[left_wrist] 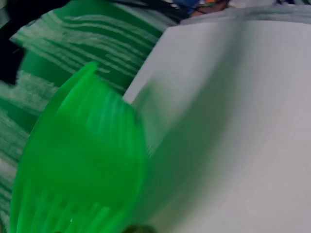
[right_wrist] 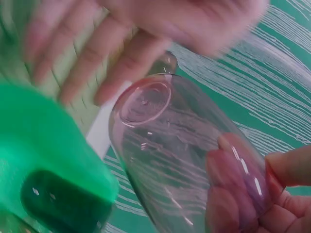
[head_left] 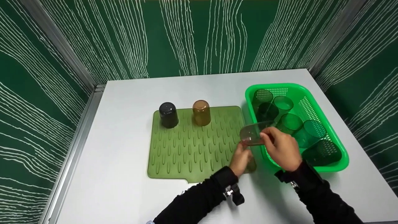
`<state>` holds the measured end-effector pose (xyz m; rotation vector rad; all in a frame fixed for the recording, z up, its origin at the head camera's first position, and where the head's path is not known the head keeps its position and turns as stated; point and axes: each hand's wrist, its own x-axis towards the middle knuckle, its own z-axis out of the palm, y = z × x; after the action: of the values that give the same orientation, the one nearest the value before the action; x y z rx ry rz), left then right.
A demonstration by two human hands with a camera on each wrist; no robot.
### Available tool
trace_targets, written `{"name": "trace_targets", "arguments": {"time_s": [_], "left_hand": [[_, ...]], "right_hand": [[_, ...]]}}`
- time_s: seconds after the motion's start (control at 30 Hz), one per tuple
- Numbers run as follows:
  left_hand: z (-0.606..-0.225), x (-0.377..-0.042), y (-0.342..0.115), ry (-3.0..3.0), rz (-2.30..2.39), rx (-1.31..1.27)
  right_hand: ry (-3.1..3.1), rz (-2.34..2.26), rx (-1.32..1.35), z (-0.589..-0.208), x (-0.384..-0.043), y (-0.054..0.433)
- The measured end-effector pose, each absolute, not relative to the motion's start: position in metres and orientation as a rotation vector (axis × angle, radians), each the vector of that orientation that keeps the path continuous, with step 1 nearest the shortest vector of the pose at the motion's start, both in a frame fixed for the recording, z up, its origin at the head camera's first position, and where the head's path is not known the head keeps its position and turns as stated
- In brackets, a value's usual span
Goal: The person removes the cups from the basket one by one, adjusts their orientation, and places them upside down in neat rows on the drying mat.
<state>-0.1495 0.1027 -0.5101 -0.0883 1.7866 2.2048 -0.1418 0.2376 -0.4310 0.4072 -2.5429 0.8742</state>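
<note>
My right hand [head_left: 283, 149] holds a clear, pinkish tumbler [head_left: 250, 133] by its rim end, between thumb and fingers. The tumbler is tipped on its side above the gap between the drying mat [head_left: 186, 146] and the green basket [head_left: 335, 167]. Its closed base points left, toward my left hand [head_left: 242, 158]. In the right wrist view the right fingers show through the clear wall, and the left fingers [right_wrist: 114, 63] are extended beside the base, blurred. On the mat's far part a dark tumbler [head_left: 169, 115] and an amber tumbler [head_left: 202, 114] stand upside down.
Several tumblers lie in the basket, among them a teal one [head_left: 314, 129] and a dark one [head_left: 321, 152]. The white table [head_left: 124, 140] carries mat and basket. Green walls [head_left: 199, 37] with white lines enclose its back and sides.
</note>
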Motion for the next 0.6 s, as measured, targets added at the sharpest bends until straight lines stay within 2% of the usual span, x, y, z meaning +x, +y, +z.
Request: {"name": "trace_targets", "arguments": {"time_s": [0.13,0.27,0.6], "left_hand": [[-0.512,-0.159,0.084,1.513,2.347,-0.212],[-0.515,-0.166,0.069,1.338,2.444,-0.225],[-0.515,-0.177,0.048,1.276,2.504,-0.262]], "right_hand": [[-2.55,0.911,0.472,-0.442,-0.141,0.227],[-2.566,0.952,0.496,-0.452,-0.14,0.215],[-2.621,1.18,0.495,-0.473,-0.139,0.193]]}}
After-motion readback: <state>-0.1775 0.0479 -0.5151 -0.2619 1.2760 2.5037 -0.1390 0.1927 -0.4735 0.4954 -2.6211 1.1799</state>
